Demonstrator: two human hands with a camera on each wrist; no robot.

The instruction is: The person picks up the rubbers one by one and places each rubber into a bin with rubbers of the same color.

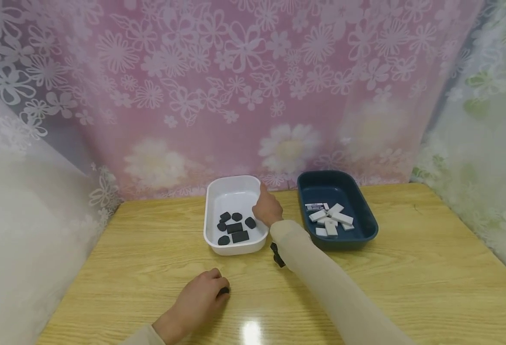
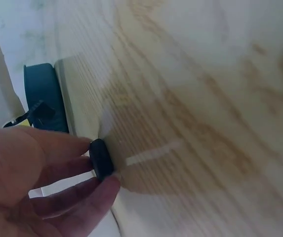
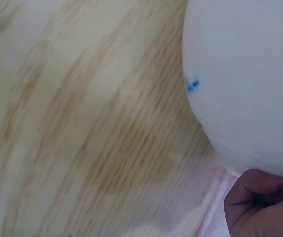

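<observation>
My left hand (image 1: 199, 299) is low over the table, left of its middle, and pinches a small black block (image 2: 101, 159) with rounded ends between thumb and fingers. In the left wrist view the block stands out past the fingertips. At the back, my right hand (image 1: 268, 209) grips the right rim of a white tray (image 1: 235, 249); its fingers are curled at the edge in the right wrist view. Several black pieces (image 1: 235, 228), some oblong and some rounded, lie inside that tray, towards its front.
Right of the white tray stands a dark blue tray (image 1: 343, 244). It holds several white blocks (image 1: 341, 218) and one piece with a purple-and-white label (image 1: 316, 207). A floral curtain (image 1: 235, 120) hangs behind the wooden table (image 1: 149, 249). A black strap (image 1: 277, 255) shows by the right wrist.
</observation>
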